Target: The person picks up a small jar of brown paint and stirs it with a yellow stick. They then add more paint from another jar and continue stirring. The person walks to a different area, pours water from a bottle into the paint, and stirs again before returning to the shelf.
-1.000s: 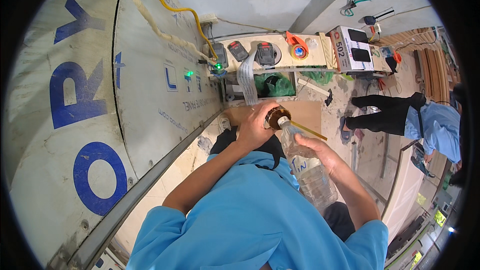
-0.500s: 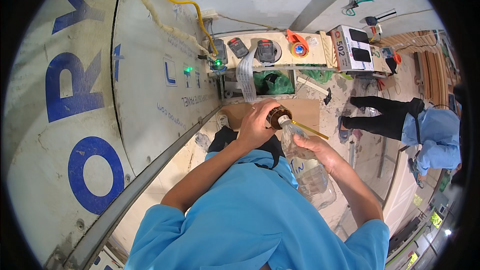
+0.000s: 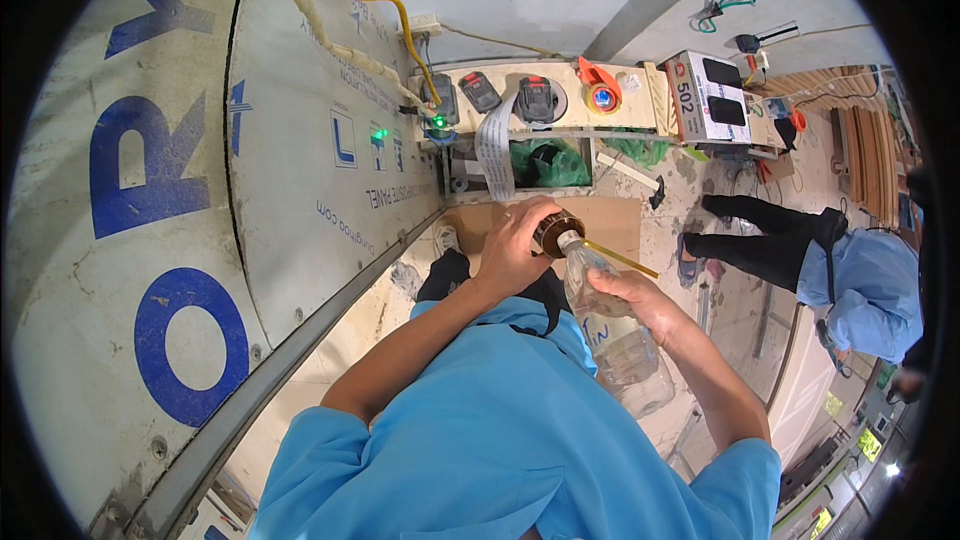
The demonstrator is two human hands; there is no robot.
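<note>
In front of my waist, my left hand is wrapped round a brown, cup-like container. My right hand grips a large clear plastic bottle near its shoulder, with blue handwriting on its side. The bottle lies tilted, its base down toward the lower right and its neck at the container's mouth. A thin yellow stick juts out to the right from the container's rim. How much liquid is in either vessel I cannot tell.
Ahead stands a narrow bench holding battery packs, orange tape and a white box. Green plastic bags fill its shelf. A large printed panel borders my left. Another person in blue bends at right.
Both hands keep their grip, with the bottle's neck still at the brown container. The view has shifted very slightly, and the person at right has moved a little.
</note>
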